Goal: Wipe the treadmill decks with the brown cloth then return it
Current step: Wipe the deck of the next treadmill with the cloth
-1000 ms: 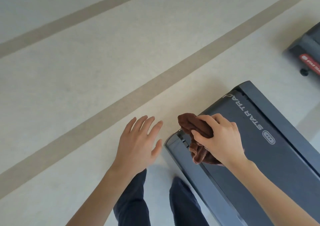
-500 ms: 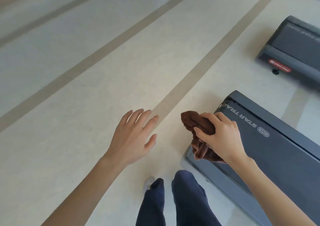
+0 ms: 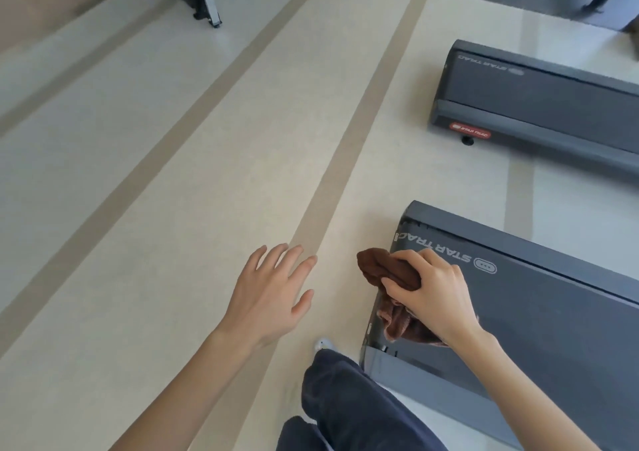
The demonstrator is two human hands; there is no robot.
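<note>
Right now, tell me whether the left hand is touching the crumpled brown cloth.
No, the left hand is spread above the pale floor, apart from the crumpled brown cloth, which only the right hand grips.

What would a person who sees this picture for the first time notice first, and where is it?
First comes the crumpled brown cloth, bunched in the right hand over the end of the near dark grey treadmill deck, low and right of centre. Beside it the left hand hovers with spread fingers above the pale floor with tan stripes. A second dark grey treadmill deck lies at the upper right.
</note>
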